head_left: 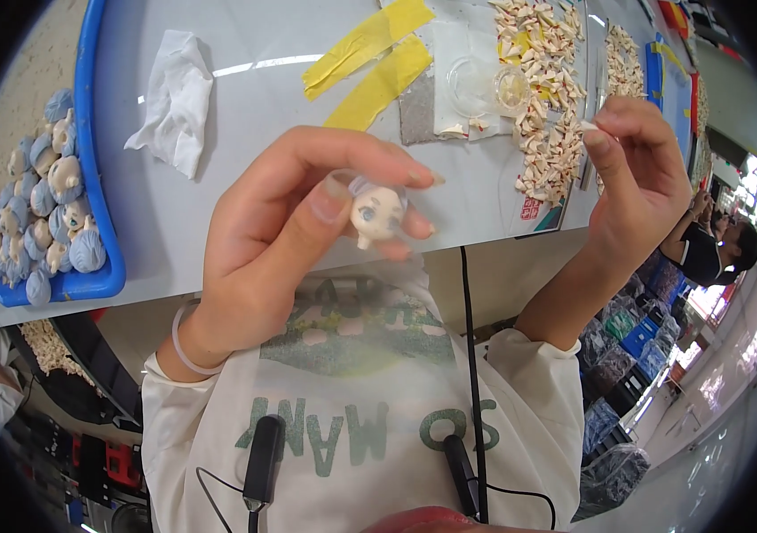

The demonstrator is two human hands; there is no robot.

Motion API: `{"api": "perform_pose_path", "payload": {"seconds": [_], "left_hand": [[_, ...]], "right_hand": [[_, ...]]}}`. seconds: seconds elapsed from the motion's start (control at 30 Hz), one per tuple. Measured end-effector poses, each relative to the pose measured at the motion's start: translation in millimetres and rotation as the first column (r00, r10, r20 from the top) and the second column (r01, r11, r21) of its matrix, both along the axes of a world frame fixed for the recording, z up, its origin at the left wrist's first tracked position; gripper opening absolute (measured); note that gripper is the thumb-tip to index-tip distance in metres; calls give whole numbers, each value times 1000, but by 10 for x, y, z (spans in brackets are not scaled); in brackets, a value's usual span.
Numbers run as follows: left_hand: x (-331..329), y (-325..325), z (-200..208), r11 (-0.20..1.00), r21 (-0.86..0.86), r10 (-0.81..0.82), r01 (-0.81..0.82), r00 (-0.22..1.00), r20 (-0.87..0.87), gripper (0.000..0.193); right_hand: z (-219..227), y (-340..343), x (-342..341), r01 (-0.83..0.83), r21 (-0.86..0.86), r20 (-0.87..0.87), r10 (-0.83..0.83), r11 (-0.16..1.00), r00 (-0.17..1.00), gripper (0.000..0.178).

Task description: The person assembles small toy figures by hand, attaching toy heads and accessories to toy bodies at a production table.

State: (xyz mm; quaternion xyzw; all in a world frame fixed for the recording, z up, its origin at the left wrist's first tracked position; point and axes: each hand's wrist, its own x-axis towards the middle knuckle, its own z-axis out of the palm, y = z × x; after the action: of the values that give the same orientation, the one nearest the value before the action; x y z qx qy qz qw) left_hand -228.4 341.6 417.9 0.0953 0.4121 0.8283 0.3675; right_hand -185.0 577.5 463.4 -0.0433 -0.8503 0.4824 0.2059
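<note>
My left hand (pixel 263 213) is closed around a small doll head (pixel 377 215) with a pale face, painted eyes and greyish-blue hair. Thumb and fingers grip it at its sides, with the face partly turned outward. At the right, my right hand (pixel 636 169) is raised at the table edge, thumb and forefinger pinched on a tiny whitish piece (pixel 589 127). Just beside that hand lies a pile of small cream pieces with red marks (pixel 551 142). On the far left, a blue-rimmed tray (pixel 99 178) holds several similar doll heads (pixel 41 200) with blue hair.
A crumpled white tissue (pixel 174 102) lies on the grey table (pixel 263 98). Yellow tape strips (pixel 369 53) and a clear round dish (pixel 467 84) are toward the middle. More cream pieces (pixel 624 62) are at the far right. A black cable (pixel 470 338) hangs before me; another person (pixel 716 244) is at the right.
</note>
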Motion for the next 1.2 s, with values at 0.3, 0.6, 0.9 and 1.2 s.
{"api": "perform_pose_path", "payload": {"seconds": [0.3, 0.6, 0.9, 1.2], "left_hand": [[15, -24, 24, 994, -6, 107, -107, 994, 14, 39], [-83, -109, -36, 996, -80, -56, 29, 935, -350, 35], [-63, -70, -102, 997, 35, 81, -73, 880, -467, 36], [18, -19, -68, 990, 15, 134, -141, 897, -421, 41]], "right_hand": [[65, -94, -352, -239, 116, 215, 210, 964, 954, 14], [56, -211, -389, -198, 304, 205, 139, 932, 969, 13], [110, -211, -324, -179, 335, 184, 122, 925, 975, 14], [6, -683, 69, -335, -155, -15, 336, 930, 942, 25]]}}
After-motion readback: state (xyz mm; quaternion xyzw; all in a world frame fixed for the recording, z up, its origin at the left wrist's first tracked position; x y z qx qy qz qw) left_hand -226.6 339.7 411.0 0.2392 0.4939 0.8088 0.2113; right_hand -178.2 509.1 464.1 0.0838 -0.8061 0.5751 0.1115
